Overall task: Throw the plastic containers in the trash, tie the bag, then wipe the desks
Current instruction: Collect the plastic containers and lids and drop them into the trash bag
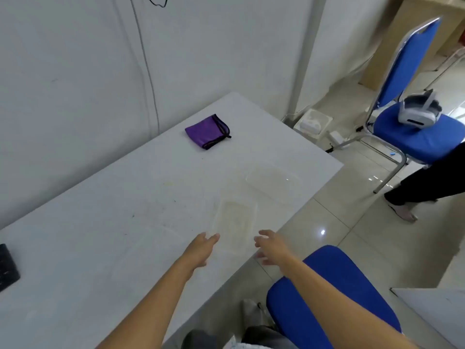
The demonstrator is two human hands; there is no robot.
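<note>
At the far left edge of the white desk (100, 197) we see the corner of a black keyboard (7, 267). Farther back, near the wall, a folded purple cloth (207, 131) lies flat on the desk. Our left hand (201, 249) reaches forward over the desk with its fingers straight and slightly spread, holding nothing; its fingertips are just beside the near left corner of a clear plastic container (235, 224), and we cannot tell whether they touch it. That container sits near the desk's right edge, between our two hands. A second clear container (273, 183) lies behind it and to the right, apart from it. Our right hand (271, 248) hangs open at the desk's edge, fingers spread, gripping nothing. Below it stands a blue chair (334, 285). Far right, another blue chair (412, 137) carries a white headset (419, 113), and a person's dark trouser leg (427, 182) shows beside it.
</note>
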